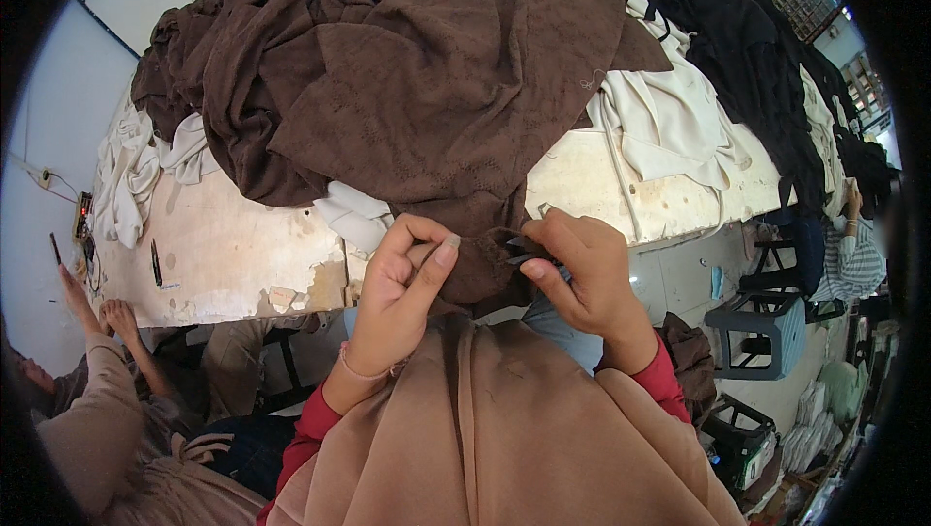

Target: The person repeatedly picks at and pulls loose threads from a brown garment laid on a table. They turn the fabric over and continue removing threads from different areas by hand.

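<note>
A large brown garment (427,80) is heaped on the table, and one end of it hangs over the front edge between my hands. With thumb and fingers, my left hand (400,269) pinches this hanging end. My right hand (589,269) grips a pair of small dark thread snips (520,252). Their blades point left and stand apart, right at the edge of the brown cloth. Part of the snips is hidden behind my right fingers. A loose pale thread (590,81) lies on the garment's right side.
The worn wooden table (242,245) carries white cloth (669,119) and black cloth (727,31) on the right. A thin black tool (156,262) lies at left. Another person (97,439) sits at left; one in striped clothing (853,259) is far right, near a grey-blue stool (761,337).
</note>
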Demonstrator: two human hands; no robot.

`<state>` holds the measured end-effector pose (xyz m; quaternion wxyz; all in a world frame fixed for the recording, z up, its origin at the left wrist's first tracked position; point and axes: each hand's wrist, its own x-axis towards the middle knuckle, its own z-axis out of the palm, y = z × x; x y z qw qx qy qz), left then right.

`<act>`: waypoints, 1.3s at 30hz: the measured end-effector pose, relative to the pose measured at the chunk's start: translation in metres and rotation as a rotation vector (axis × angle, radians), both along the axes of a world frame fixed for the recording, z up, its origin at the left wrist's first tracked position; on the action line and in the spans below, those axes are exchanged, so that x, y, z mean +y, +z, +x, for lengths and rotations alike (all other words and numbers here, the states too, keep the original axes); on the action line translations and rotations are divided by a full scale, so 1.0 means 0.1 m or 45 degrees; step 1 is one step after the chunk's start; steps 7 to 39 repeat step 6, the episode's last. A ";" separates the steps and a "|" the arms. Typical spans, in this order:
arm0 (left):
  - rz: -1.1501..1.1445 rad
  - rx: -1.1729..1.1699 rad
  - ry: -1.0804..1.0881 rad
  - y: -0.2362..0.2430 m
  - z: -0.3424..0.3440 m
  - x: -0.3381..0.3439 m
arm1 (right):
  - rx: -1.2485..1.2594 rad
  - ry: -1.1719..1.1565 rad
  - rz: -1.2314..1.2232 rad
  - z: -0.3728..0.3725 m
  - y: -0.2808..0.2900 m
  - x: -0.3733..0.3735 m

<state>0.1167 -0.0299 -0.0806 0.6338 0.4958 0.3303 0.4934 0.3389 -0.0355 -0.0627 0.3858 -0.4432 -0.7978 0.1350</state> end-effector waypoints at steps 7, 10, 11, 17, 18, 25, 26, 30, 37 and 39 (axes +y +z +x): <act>-0.024 -0.024 -0.009 -0.02 -0.01 0.00 | -0.035 0.041 -0.033 -0.03 -0.01 0.02; -0.024 -0.024 -0.009 -0.02 -0.01 0.00 | -0.035 0.041 -0.033 -0.03 -0.01 0.02; -0.024 -0.024 -0.009 -0.02 -0.01 0.00 | -0.035 0.041 -0.033 -0.03 -0.01 0.02; -0.024 -0.024 -0.009 -0.02 -0.01 0.00 | -0.035 0.041 -0.033 -0.03 -0.01 0.02; -0.024 -0.024 -0.009 -0.02 -0.01 0.00 | -0.035 0.041 -0.033 -0.03 -0.01 0.02; -0.024 -0.024 -0.009 -0.02 -0.01 0.00 | -0.035 0.041 -0.033 -0.03 -0.01 0.02; -0.024 -0.024 -0.009 -0.02 -0.01 0.00 | -0.035 0.041 -0.033 -0.03 -0.01 0.02; -0.024 -0.024 -0.009 -0.02 -0.01 0.00 | -0.035 0.041 -0.033 -0.03 -0.01 0.02; -0.024 -0.024 -0.009 -0.02 -0.01 0.00 | -0.035 0.041 -0.033 -0.03 -0.01 0.02; -0.024 -0.024 -0.009 -0.02 -0.01 0.00 | -0.035 0.041 -0.033 -0.03 -0.01 0.02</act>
